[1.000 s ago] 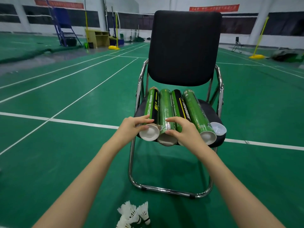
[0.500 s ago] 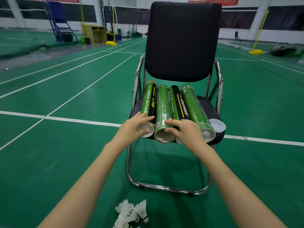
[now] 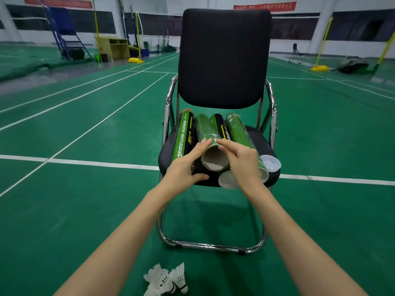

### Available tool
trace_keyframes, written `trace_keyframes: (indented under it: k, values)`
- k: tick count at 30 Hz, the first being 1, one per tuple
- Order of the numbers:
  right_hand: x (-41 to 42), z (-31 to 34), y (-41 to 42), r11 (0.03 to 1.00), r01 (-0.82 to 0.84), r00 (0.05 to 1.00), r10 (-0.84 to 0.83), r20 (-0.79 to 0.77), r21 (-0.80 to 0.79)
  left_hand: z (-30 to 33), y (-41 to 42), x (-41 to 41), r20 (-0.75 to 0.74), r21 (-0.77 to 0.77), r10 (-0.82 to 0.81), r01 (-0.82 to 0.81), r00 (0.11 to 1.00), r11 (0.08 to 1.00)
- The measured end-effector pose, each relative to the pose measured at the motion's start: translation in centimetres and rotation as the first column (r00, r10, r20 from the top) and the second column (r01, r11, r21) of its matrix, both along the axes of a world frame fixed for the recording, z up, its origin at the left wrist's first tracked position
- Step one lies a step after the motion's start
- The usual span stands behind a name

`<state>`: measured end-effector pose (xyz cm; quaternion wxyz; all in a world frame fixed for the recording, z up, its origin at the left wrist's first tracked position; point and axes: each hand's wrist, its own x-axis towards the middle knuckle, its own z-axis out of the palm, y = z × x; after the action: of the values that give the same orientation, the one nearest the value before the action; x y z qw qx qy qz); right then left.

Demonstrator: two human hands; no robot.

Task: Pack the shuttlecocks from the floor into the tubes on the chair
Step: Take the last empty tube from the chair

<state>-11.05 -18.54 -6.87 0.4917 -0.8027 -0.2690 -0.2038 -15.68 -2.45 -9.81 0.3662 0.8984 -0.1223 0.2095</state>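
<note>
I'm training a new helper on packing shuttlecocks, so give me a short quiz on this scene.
1. True or false: the shuttlecocks are already inside a tube.
2. Which tube is lifted at its near end? A) the black and green tube at the far left B) the all-green open tube C) the tube at the far right
3. What white thing lies on the chair seat to the right of the tubes?

Key:
1. False; they lie on the floor.
2. B; the left hand and right hand hold it.
3. A loose tube cap.
</note>
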Motion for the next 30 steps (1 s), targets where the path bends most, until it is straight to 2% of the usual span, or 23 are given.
trace_keyframes:
  k: [6,11,15,21,25,30]
  values:
    - [-1.6,2.2,-1.6,0.965,0.042,0.994,-0.015,-0.106,0.259,3.6,-2.5,-0.2,0.172,0.000,-0.059,0.060,0.983,0.998]
    - [-3.7,4.5,-3.3,0.881,0.040,0.995,0.007,-0.096,0.471,6.4,-5.1,-1.0,0.296,0.000,-0.115,0.121,0.948,0.993]
    - [-5.1,6.5,-4.7,0.810,0.005,0.994,0.061,-0.092,0.587,8.8,-6.5,-2.1,0.401,0.082,-0.149,0.126,0.904,0.989]
    - [-7.1,6.9,-6.3,0.789,-0.087,0.971,0.204,-0.125,0.608,10.2,-6.6,-4.3,0.572,0.335,-0.150,-0.063,0.806,0.940]
    - [-8.4,5.2,-6.6,0.815,-0.214,0.918,0.357,-0.175,0.538,8.7,-6.6,-6.0,0.567,0.348,-0.142,-0.081,0.811,0.934]
    - [-9.2,2.7,-5.8,0.843,-0.348,0.833,0.479,-0.277,0.410,6.3,-7.2,-8.0,0.584,0.362,-0.010,-0.249,0.811,0.898]
